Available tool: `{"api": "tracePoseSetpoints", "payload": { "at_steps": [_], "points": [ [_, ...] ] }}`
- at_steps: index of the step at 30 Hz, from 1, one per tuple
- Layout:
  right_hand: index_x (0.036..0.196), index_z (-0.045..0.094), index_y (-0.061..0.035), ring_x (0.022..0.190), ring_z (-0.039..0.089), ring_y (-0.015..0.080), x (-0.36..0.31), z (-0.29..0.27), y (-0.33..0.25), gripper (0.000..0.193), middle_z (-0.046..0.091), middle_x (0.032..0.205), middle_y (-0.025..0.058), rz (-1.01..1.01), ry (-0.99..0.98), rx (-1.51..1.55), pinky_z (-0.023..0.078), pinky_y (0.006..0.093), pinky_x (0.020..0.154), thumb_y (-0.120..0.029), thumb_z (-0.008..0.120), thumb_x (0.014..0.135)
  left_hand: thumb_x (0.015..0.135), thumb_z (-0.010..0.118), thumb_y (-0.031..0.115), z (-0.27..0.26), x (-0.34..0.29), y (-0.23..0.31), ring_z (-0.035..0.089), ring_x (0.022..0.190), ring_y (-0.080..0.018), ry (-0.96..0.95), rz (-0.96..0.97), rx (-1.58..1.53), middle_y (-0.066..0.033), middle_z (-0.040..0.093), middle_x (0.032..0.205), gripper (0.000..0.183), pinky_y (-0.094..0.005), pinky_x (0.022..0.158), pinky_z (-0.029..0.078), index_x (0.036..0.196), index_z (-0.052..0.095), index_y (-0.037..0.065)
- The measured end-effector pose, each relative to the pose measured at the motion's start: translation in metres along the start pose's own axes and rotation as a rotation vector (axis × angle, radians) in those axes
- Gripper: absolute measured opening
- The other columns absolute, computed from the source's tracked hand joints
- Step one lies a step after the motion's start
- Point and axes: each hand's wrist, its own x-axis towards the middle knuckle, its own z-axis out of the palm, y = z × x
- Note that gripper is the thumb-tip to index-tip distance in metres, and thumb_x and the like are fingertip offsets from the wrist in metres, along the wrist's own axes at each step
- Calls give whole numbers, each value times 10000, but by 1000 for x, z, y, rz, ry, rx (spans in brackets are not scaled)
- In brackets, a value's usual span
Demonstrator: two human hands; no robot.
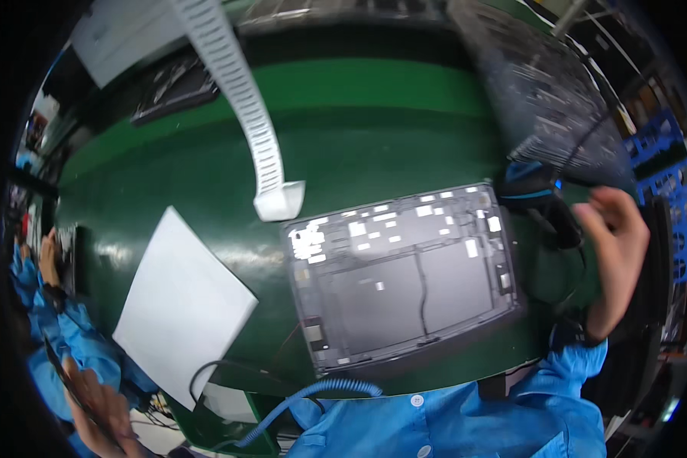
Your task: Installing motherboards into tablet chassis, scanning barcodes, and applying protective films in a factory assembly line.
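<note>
Left hand out of view

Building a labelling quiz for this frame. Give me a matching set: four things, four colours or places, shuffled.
Things:
1 opened tablet
2 blank sheet
3 coiled cable
4 right hand

Matches:
A white, left on the green belt
B blue, at the lower edge
C dark grey, centre of the belt
D by the black tool, right side

Pairs: 1-C, 2-A, 3-B, 4-D
</note>
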Motion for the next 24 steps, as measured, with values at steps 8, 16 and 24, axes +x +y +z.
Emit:
{"api": "tracePoseSetpoints", "payload": {
  "at_steps": [8, 16, 24],
  "points": [
    [762, 634, 4, 495, 600, 171, -58, 76, -136, 163, 601, 635, 75, -285, -933, 388, 451, 315, 466, -71, 772, 805, 1002, 501, 267, 86, -47, -58, 486, 387, -192, -244, -328, -93, -167, 588, 703, 647, -286, 337, 361, 1545, 239, 33],
    [792, 598, 22, 653, 615, 350, -59, 151, -182, 241, 580, 813, 182, -651, -984, 329, 488, 429, 582, -174, 725, 850, 1031, 128, 592, 167, -39, -75, 412, 616, -205, -193, -507, -524, -102, 489, 692, 787, -371, 634, 339, 1561, 216, 17],
    [948, 729, 27, 676, 638, 309, -66, 161, -189, 111, 654, 800, 154, -446, -1015, 789, 481, 374, 582, -36, 693, 864, 883, 651, 48, 189, -30, -83, 503, 839, -178, -110, -365, -504, -101, 547, 959, 832, -343, 765, 419, 1556, 169, -27]
  ]
}}
